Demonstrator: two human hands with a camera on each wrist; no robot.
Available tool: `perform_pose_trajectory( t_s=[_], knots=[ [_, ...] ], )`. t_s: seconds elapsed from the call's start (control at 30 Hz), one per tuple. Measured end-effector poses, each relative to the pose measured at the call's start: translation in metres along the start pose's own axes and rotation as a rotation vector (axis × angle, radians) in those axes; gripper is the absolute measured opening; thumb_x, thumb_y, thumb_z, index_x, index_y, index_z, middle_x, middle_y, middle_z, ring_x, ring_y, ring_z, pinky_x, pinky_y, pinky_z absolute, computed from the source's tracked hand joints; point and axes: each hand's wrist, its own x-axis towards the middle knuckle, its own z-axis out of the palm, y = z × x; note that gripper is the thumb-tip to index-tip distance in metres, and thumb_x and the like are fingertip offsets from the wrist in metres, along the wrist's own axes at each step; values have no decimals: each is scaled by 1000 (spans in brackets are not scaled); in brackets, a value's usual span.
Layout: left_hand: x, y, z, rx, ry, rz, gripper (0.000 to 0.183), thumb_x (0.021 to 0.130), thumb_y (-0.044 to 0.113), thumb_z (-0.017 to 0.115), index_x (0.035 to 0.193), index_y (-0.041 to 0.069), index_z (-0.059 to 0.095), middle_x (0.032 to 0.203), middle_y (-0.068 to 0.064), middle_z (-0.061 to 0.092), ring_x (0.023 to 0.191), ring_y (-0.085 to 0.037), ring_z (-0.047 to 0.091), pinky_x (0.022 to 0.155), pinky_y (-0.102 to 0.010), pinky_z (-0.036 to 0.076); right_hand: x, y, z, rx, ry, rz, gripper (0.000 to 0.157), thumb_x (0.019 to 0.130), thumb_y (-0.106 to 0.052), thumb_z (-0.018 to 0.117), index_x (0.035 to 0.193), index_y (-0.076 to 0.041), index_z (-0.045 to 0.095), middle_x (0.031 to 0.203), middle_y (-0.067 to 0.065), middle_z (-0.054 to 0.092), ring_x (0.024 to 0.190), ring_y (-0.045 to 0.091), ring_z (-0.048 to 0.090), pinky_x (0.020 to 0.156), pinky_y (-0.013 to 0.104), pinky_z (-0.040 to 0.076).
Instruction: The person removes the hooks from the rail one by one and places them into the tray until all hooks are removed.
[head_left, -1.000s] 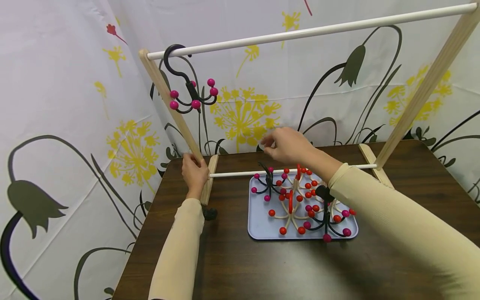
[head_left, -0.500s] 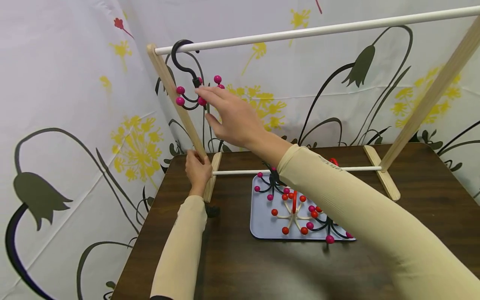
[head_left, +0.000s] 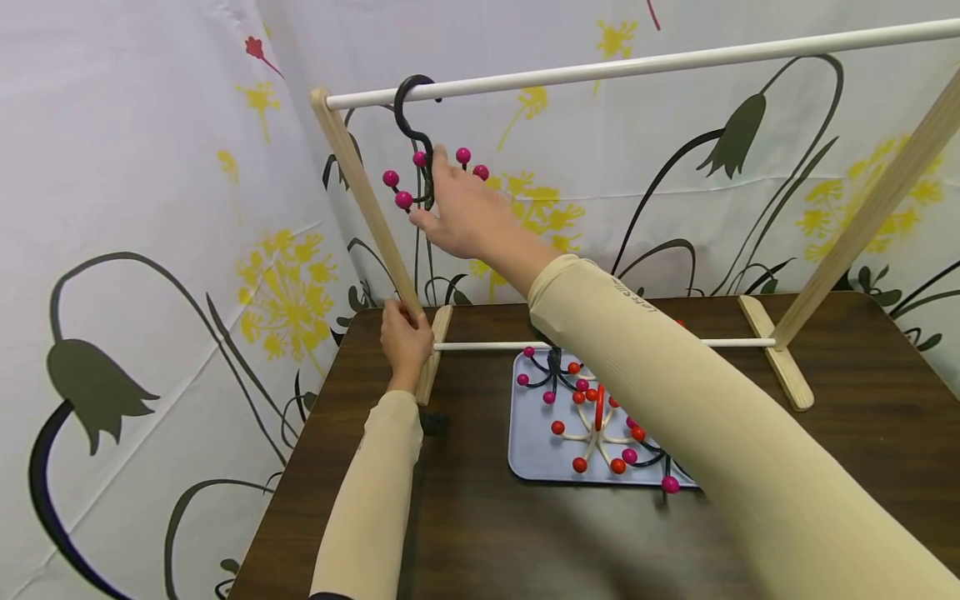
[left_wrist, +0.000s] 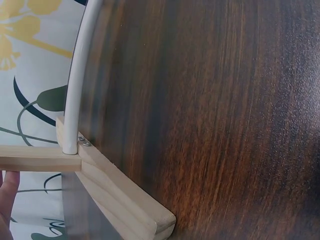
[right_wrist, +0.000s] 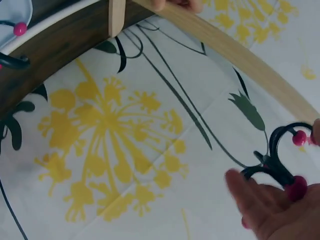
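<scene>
A black hanging hook with pink ball-tipped arms hangs from the white top bar, near its left end. My right hand is at its stem, fingers fairly straight and overlapping some of the arms. In the right wrist view the black arms spread between the thumb and fingers of the right hand, one pink ball close over the palm. Down at the frame's left foot, my left hand grips the lower end of the wooden post; only some fingers show in the left wrist view.
On the dark wooden table lies a pale blue tray bearing several similar hooks, red-balled and pink-balled, partly hidden by my right sleeve. A lower white bar crosses behind. The flowered curtain hangs at the back.
My right hand has come from above the tray up and left to the hanging hook. The hook has slid a little right along the bar. My left hand stays on the post.
</scene>
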Motion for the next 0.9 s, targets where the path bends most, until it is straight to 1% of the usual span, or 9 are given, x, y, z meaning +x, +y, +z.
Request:
perform_pose_trajectory(
  t_s=[0.07,0.13,0.27,0.33,0.37,0.47,0.57,0.77,0.9],
  knots=[
    [0,1,-1,2,-8,-2,23,90,16,61,107,5,50,99,-15,54,93,-37,56,83,-54,42,-1,4,-3,-2,0,49,83,100,-51,41,157,-10,-3,157,6,32,138,20,39,103,38,41],
    [1,1,-1,4,-13,-4,23,91,17,60,107,5,50,100,-15,54,94,-37,56,83,-54,41,-3,9,-6,7,31,74,77,101,-51,40,158,-12,6,150,7,44,129,22,49,95,37,47],
    [2,0,-3,-1,-6,0,22,90,16,61,107,5,50,99,-15,54,92,-37,56,82,-54,42,-6,19,-12,11,120,139,62,102,-50,35,154,-17,28,134,7,59,115,26,59,88,38,48],
    [2,1,-4,-6,4,6,22,90,15,61,106,4,50,97,-15,54,90,-38,56,81,-54,42,-8,24,-15,0,159,162,58,102,-50,36,151,-18,35,127,7,63,112,27,61,88,39,47],
    [2,1,-4,-9,12,8,22,89,15,61,105,4,50,96,-15,54,90,-38,56,81,-54,42,-9,26,-17,-10,173,173,57,102,-50,36,149,-18,37,125,7,64,111,28,61,88,39,47],
    [2,1,-6,-14,33,14,22,89,14,61,105,4,51,94,-15,53,87,-38,56,80,-55,42,-12,33,-22,-36,207,179,53,100,-48,42,144,-19,44,112,7,68,100,30,63,82,40,49],
    [2,0,-8,-16,40,15,22,89,14,61,105,3,51,94,-15,53,87,-39,56,79,-55,42,-14,40,-26,-51,229,182,46,99,-44,49,138,-20,50,106,7,68,94,31,63,78,41,49],
    [3,-3,-8,-15,19,9,22,90,14,59,106,3,50,95,-15,53,88,-38,55,80,-55,42,-17,50,-30,-6,260,171,28,97,-36,53,117,-17,59,93,3,66,83,27,59,72,41,47],
    [3,-6,-7,-12,13,3,22,90,15,59,107,4,50,96,-15,53,90,-39,55,81,-55,42,-17,53,-32,11,260,155,27,98,-35,53,117,-17,59,92,1,65,83,25,58,72,40,46]
  ],
)
